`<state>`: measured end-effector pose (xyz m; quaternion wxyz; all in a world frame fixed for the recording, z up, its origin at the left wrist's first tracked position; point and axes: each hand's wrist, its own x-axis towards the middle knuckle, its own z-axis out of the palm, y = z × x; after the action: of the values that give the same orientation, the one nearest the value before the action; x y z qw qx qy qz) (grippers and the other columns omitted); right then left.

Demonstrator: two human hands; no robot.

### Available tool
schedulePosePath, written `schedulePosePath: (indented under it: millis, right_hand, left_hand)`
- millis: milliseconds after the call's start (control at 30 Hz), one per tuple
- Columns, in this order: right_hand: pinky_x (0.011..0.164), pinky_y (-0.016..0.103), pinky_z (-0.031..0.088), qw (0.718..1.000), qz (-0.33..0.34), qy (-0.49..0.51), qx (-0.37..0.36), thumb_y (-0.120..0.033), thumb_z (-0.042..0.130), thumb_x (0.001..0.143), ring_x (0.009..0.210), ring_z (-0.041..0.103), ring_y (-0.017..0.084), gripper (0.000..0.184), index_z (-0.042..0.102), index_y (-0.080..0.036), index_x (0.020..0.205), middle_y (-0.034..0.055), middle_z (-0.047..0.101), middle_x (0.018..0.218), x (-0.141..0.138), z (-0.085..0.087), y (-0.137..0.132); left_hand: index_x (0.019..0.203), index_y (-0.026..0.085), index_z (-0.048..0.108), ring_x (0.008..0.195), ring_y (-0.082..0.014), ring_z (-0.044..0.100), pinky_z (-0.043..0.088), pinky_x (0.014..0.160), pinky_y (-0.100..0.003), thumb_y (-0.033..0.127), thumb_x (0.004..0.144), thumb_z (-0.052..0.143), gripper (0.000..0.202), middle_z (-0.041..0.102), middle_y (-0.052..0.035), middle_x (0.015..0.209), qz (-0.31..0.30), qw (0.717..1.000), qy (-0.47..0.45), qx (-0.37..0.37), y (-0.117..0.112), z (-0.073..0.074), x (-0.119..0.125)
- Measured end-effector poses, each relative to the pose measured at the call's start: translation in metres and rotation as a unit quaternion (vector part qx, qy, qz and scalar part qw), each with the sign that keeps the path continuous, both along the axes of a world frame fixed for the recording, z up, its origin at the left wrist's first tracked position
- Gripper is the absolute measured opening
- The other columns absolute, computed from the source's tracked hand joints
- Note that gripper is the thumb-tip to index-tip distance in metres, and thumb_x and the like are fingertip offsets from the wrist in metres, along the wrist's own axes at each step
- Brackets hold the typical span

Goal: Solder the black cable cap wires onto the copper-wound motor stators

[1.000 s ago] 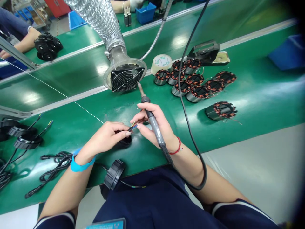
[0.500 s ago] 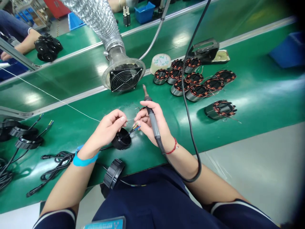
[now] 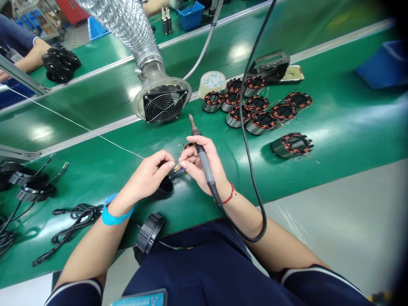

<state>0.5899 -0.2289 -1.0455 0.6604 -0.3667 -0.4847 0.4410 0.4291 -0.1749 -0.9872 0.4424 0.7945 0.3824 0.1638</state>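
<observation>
My right hand (image 3: 214,168) is closed around a soldering iron (image 3: 205,161), its tip pointing up and away from me. The thumb and fingertips of that hand also meet at the stripped blue and yellow-green wires (image 3: 179,168). My left hand (image 3: 149,176) pinches a thin solder wire (image 3: 105,138) that runs in from the upper left; its fingertips are beside the coloured wires. Below them is a round black cap (image 3: 164,190), partly covered by the left hand. Behind my right fingers, a stator's copper winding (image 3: 188,146) shows only in part.
A fume extractor (image 3: 165,106) hangs over the bench. Several copper-wound stators (image 3: 261,121) stand at right, near a tape roll (image 3: 212,81). The iron's cable (image 3: 247,127) loops past them. Another black cap (image 3: 150,231) lies at the front edge; corded caps (image 3: 35,190) are left. A co-worker's arm (image 3: 33,55) shows.
My left hand has moved right and slightly down, bringing its fingertips close to the coloured wires and my right fingers. The right hand keeps its grip on the soldering iron.
</observation>
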Motion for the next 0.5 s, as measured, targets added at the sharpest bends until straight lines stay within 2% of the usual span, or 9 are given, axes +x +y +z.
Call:
schedulePosePath:
  millis: [67, 133, 200, 267, 300, 433, 500]
  right_hand:
    - [0.068, 0.025, 0.056, 0.998, -0.024, -0.027, 0.045, -0.023, 0.065, 0.084, 0.073, 0.063, 0.009, 0.043, 0.04, -0.026, 0.12, -0.004, 0.06, 0.084, 0.0, 0.0, -0.001]
    - [0.068, 0.025, 0.055, 0.992, -0.059, -0.066, 0.086, -0.017, 0.062, 0.085, 0.073, 0.063, 0.009, 0.041, 0.042, -0.026, 0.119, -0.0044, 0.061, 0.084, -0.001, 0.001, -0.002]
    - [0.067, 0.025, 0.055, 0.985, -0.093, -0.104, 0.104, -0.014, 0.061, 0.085, 0.072, 0.063, 0.009, 0.04, 0.043, -0.026, 0.119, -0.0042, 0.061, 0.084, -0.003, 0.001, -0.003]
    - [0.068, 0.026, 0.055, 0.981, -0.114, -0.127, 0.098, -0.014, 0.06, 0.085, 0.073, 0.064, 0.01, 0.041, 0.043, -0.026, 0.12, -0.004, 0.062, 0.084, -0.003, -0.001, -0.003]
    - [0.07, 0.026, 0.056, 0.98, -0.118, -0.138, 0.084, -0.015, 0.06, 0.085, 0.074, 0.064, 0.01, 0.041, 0.044, -0.026, 0.12, -0.0039, 0.063, 0.084, -0.002, -0.002, -0.003]
    - [0.075, 0.029, 0.057, 0.971, -0.133, -0.196, -0.005, -0.022, 0.054, 0.092, 0.081, 0.068, 0.013, 0.041, 0.044, -0.026, 0.132, -0.0006, 0.07, 0.091, 0.016, -0.005, -0.002]
    - [0.073, 0.029, 0.057, 0.964, -0.15, -0.22, -0.025, -0.028, 0.049, 0.096, 0.078, 0.069, 0.014, 0.043, 0.042, -0.028, 0.138, 0.0002, 0.072, 0.092, 0.029, -0.004, -0.004]
  left_hand:
    - [0.082, 0.015, 0.057, 0.073, -0.0112, 0.05, 0.04, 0.069, -0.023, 0.034, 0.094, 0.049, 0.023, 0.058, 0.0002, 0.077, -0.022, 0.999, 0.021, -0.023, -0.001, 0.004, 0.001]
    - [0.085, 0.015, 0.057, 0.074, -0.0118, 0.055, 0.043, 0.07, -0.024, 0.037, 0.094, 0.049, 0.025, 0.062, -0.0014, 0.08, -0.038, 0.993, 0.005, -0.116, -0.002, 0.008, 0.002]
    - [0.088, 0.015, 0.056, 0.069, -0.0115, 0.058, 0.044, 0.066, -0.023, 0.039, 0.092, 0.053, 0.024, 0.064, -0.0019, 0.078, -0.037, 0.974, -0.03, -0.222, -0.001, 0.011, 0.003]
    - [0.087, 0.015, 0.056, 0.06, -0.0099, 0.055, 0.042, 0.058, -0.022, 0.038, 0.088, 0.058, 0.023, 0.062, -0.0007, 0.072, -0.018, 0.966, -0.041, -0.255, 0.001, 0.01, 0.005]
    - [0.085, 0.014, 0.057, 0.057, -0.0091, 0.053, 0.04, 0.056, -0.021, 0.036, 0.086, 0.06, 0.022, 0.061, 0.0001, 0.069, -0.007, 0.97, -0.035, -0.24, 0.004, 0.008, 0.007]
    - [0.075, 0.013, 0.058, 0.057, -0.0087, 0.048, 0.036, 0.056, -0.021, 0.026, 0.083, 0.059, 0.015, 0.057, 0.0016, 0.062, 0.05, 0.994, 0.007, -0.094, 0.023, -0.005, 0.017]
    - [0.072, 0.013, 0.058, 0.058, -0.0089, 0.048, 0.036, 0.057, -0.022, 0.021, 0.081, 0.058, 0.012, 0.056, 0.0019, 0.061, 0.066, 0.995, 0.03, -0.062, 0.033, -0.012, 0.021]
